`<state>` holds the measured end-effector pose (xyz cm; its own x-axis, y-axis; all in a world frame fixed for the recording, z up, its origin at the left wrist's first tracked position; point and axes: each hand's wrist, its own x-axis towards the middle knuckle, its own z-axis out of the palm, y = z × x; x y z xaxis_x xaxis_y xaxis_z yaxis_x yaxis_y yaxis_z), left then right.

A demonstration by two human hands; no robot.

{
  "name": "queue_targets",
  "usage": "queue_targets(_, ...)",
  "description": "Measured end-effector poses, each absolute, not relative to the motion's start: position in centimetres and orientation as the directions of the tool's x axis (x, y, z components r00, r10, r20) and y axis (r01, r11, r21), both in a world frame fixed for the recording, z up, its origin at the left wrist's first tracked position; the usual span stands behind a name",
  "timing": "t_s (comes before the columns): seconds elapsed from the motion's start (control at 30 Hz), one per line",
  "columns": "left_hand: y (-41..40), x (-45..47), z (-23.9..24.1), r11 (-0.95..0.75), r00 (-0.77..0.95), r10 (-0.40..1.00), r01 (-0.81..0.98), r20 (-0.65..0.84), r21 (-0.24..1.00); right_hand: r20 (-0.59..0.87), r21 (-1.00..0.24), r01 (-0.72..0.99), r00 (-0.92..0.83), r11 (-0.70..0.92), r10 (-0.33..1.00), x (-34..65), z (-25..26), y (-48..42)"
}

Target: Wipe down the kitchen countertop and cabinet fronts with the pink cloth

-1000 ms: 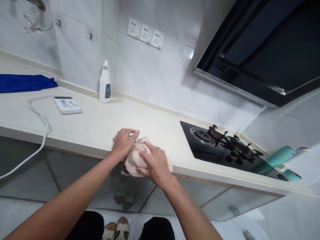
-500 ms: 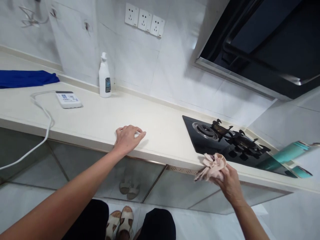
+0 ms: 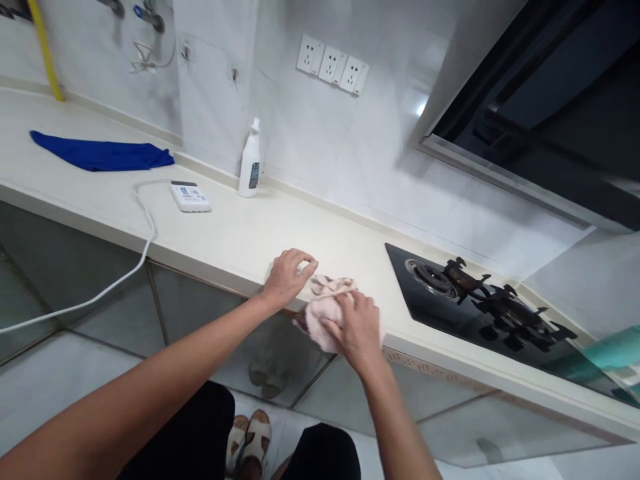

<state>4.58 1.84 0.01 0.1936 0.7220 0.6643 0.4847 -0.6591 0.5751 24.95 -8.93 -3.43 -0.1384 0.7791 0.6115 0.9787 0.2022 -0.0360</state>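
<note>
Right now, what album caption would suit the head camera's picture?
Right hand holding a pink cloth at the edge of the counter, left hand nearby, stove to the right.

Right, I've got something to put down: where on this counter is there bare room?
Bare counter shows between the white bottle and the stove, and between the white device and the left hand. It's crowded on the stove, and at the front edge, where the right hand grips the pink cloth beside the left.

Right hand (image 3: 357, 328) grips pink cloth (image 3: 323, 321) at the front edge of the counter (image 3: 220, 233). From the cloth: left hand (image 3: 289, 279), ten o'clock; white bottle (image 3: 249, 167), eleven; cooktop (image 3: 467, 319), three.
</note>
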Motion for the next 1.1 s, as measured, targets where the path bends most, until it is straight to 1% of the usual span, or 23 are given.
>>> queue_targets(0.07, 0.6, 3.4, 0.3, -0.692, 0.154, 0.681, 0.454, 0.715, 0.561, 0.574, -0.224, 0.903, -0.180, 0.365, 0.799, 21.9, -2.1, -6.7)
queue_targets(0.1, -0.1, 2.8, 0.4, -0.715, 0.135, 0.652, 0.435, 0.746, 0.546, 0.550, -0.356, 0.832, -0.181, 0.425, 0.815, 21.1, -1.5, -5.7)
queue_targets(0.13, -0.8, 2.2, 0.4, -0.745, 0.124, 0.616, 0.414, 0.778, 0.524, 0.516, -0.513, 0.733, -0.152, 0.446, 0.843, 20.7, -0.9, -4.8)
queue_targets(0.17, -1.4, 1.7, 0.4, -0.778, 0.131, 0.576, 0.392, 0.807, 0.491, 0.468, -0.664, 0.614, -0.104, 0.426, 0.878, 20.5, -0.5, -4.1)
queue_targets(0.2, -2.0, 1.5, 0.2, -0.811, 0.162, 0.536, 0.372, 0.829, 0.451, 0.408, -0.784, 0.493, -0.049, 0.378, 0.912, 20.5, -0.2, -3.4)
queue_targets(0.23, -2.5, 1.4, 0.0, -0.840, 0.225, 0.502, 0.356, 0.835, 0.409, 0.348, -0.863, 0.392, 0.003, 0.319, 0.937, 20.6, 0.0, -2.9)
queue_targets(0.27, -2.8, 1.5, -0.3, -0.859, 0.313, 0.482, 0.351, 0.819, 0.372, 0.299, -0.907, 0.324, 0.045, 0.270, 0.953, 20.8, 0.1, -2.5)
queue_targets(0.3, -3.0, 1.8, -0.6, -0.867, 0.412, 0.478, 0.363, 0.776, 0.341, 0.272, -0.925, 0.293, 0.073, 0.240, 0.960, 21.0, 0.1, -2.2)
queue_targets(0.37, -3.1, 2.7, -1.2, -0.861, 0.576, 0.497, 0.422, 0.649, 0.285, 0.279, -0.923, 0.303, 0.104, 0.236, 0.955, 21.5, 0.1, -2.1)
queue_targets(0.4, -3.1, 3.3, -1.4, -0.847, 0.622, 0.518, 0.468, 0.587, 0.252, 0.290, -0.919, 0.312, 0.123, 0.240, 0.949, 22.0, 0.3, -2.2)
queue_targets(0.47, -3.0, 4.6, -1.6, -0.808, 0.648, 0.566, 0.558, 0.511, 0.187, 0.323, -0.905, 0.345, 0.174, 0.250, 0.930, 23.7, 0.9, -2.7)
queue_targets(0.53, -2.9, 5.9, -1.6, -0.777, 0.641, 0.595, 0.614, 0.485, 0.141, 0.364, -0.885, 0.392, 0.241, 0.253, 0.900, 26.7, 1.6, -3.6)
queue_targets(0.6, -3.0, 7.2, -1.7, -0.759, 0.641, 0.610, 0.641, 0.465, 0.114, 0.419, -0.828, 0.512, 0.293, 0.229, 0.859, 30.5, 1.6, -4.6)
queue_targets(0.67, -3.3, 8.8, -1.8, -0.748, 0.649, 0.624, 0.657, 0.435, 0.092, 0.488, -0.657, 0.737, 0.257, 0.157, 0.834, 34.4, 0.4, -5.2)
queue_targets(0.7, -3.6, 9.6, -1.8, -0.742, 0.652, 0.632, 0.666, 0.420, 0.082, 0.499, -0.562, 0.817, 0.210, 0.130, 0.841, 36.1, -0.5, -5.2)
queue_targets(0.73, -3.9, 10.5, -1.9, -0.737, 0.651, 0.635, 0.673, 0.416, 0.072, 0.502, -0.468, 0.873, 0.135, 0.137, 0.854, 37.6, -1.7, -5.1)
queue_targets(0.77, -4.2, 11.3, -2.0, -0.733, 0.649, 0.632, 0.677, 0.424, 0.057, 0.499, -0.389, 0.903, 0.042, 0.181, 0.866, 38.9, -2.9, -4.8)
queue_targets(0.83, -4.6, 12.4, -2.2, -0.737, 0.645, 0.597, 0.675, 0.477, 0.009, 0.477, -0.280, 0.915, -0.130, 0.291, 0.869, 40.7, -5.3, -4.1)
queue_targets(0.9, -4.8, 12.5, -2.5, -0.752, 0.651, 0.531, 0.657, 0.543, -0.053, 0.448, -0.236, 0.909, -0.213, 0.345, 0.868, 41.8, -7.0, -3.4)
queue_targets(1.03, -3.4, 9.4, -3.8, -0.819, 0.701, 0.325, 0.544, 0.635, -0.182, 0.393, -0.237, 0.931, -0.170, 0.278, 0.904, 42.8, -7.9, -3.3)
queue_targets(1.1, -2.0, 6.4, -4.7, -0.833, 0.705, 0.261, 0.510, 0.659, -0.216, 0.383, -0.245, 0.939, -0.133, 0.239, 0.914, 42.9, -7.7, -3.7)
